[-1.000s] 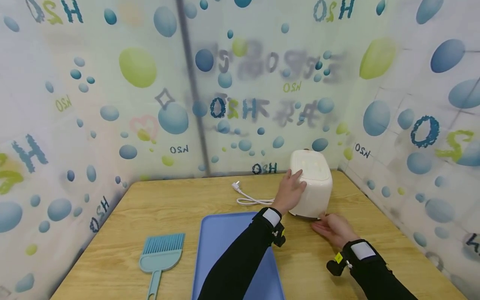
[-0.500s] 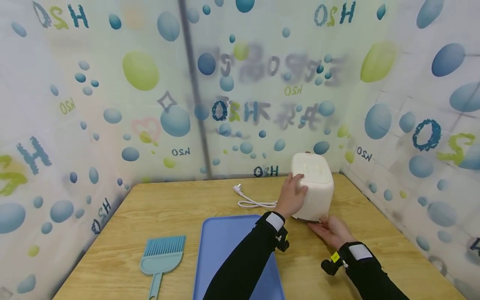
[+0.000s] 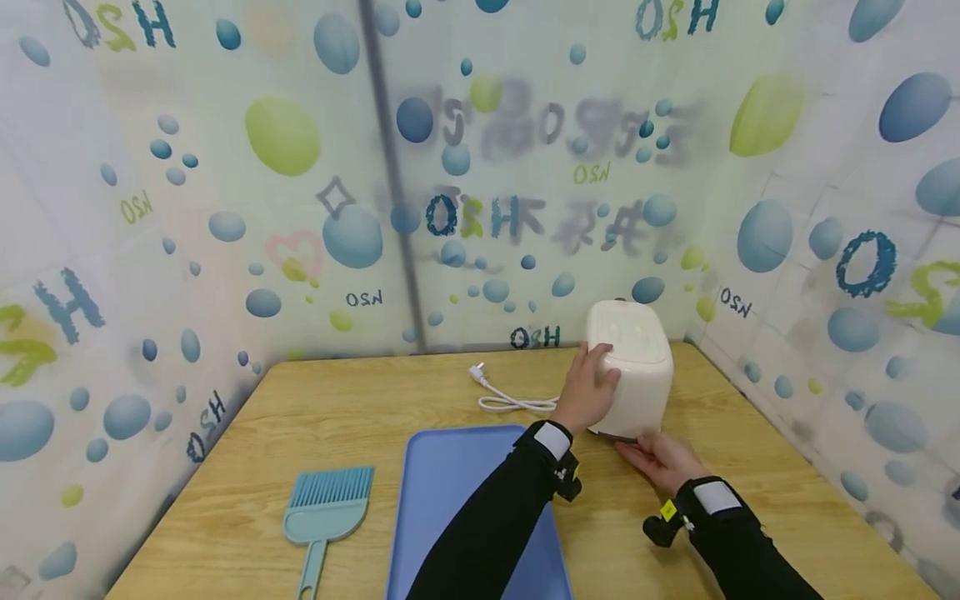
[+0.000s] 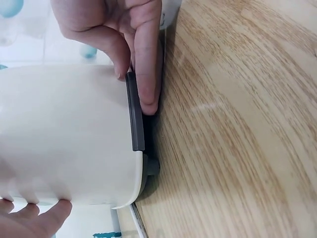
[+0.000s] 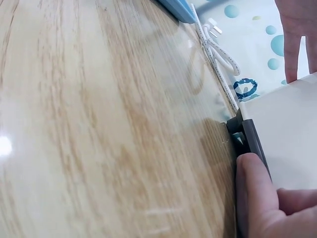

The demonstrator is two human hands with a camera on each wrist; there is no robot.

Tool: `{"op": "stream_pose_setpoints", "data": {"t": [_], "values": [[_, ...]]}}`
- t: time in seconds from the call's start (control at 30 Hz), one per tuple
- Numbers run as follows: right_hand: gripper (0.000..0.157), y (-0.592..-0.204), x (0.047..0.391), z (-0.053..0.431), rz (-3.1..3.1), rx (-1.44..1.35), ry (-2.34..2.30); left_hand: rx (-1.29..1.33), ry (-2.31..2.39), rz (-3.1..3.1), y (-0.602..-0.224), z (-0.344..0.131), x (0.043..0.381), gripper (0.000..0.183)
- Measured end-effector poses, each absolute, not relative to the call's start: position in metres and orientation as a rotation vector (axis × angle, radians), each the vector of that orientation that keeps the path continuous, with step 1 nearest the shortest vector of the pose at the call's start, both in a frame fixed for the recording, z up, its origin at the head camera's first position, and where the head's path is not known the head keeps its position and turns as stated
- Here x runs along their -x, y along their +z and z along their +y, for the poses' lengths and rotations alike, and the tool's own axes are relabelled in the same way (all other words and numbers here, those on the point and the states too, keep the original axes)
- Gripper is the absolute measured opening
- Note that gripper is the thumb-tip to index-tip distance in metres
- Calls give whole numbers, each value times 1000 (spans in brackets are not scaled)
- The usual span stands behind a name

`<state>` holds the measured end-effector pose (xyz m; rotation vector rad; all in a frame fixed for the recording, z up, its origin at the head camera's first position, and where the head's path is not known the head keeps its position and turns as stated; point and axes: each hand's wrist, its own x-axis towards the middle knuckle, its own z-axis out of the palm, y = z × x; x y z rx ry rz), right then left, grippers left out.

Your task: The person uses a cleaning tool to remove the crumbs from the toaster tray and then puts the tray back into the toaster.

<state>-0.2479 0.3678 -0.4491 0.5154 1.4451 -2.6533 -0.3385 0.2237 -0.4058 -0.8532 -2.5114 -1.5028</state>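
White appliance (image 3: 637, 392): positioned right of centre in the head view, on the wooden table (image 3: 600, 542), near the table's back edge. A dark strip (image 4: 134, 114) runs along the lower edge of its near face.

Left hand (image 3: 587, 393): laid against the left side of the white appliance. The fingers are extended and press on the housing; the thumb lies towards the near face.

Right hand (image 3: 666, 461): grasping. It pinches the dark strip, with the thumb on the upper side and a straight finger beneath, between strip and table. Whether the white appliance is raised from the table at this edge cannot be told.

Adjacent items, head view: a white cord (image 3: 510, 402) lies looped just left of the white appliance, its plug (image 3: 477, 373) towards the upper left. A blue tray (image 3: 442, 467) occupies the lower centre, partly covered by the left sleeve (image 3: 480, 533). A blue-green brush (image 3: 324, 521) lies at lower left, handle towards the bottom of the frame.
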Motion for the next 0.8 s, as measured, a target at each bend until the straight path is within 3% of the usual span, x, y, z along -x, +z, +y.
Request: {"op": "stream_pose_setpoints", "data": {"t": [0.4, 0.8], "values": [[68, -447, 249, 362, 1529, -599, -2574, 808, -1499, -2537, -405, 224, 338, 42], [52, -448, 248, 364, 1807, -699, -2447, 803, -1472, -2540, -405, 226, 337, 49]]}}
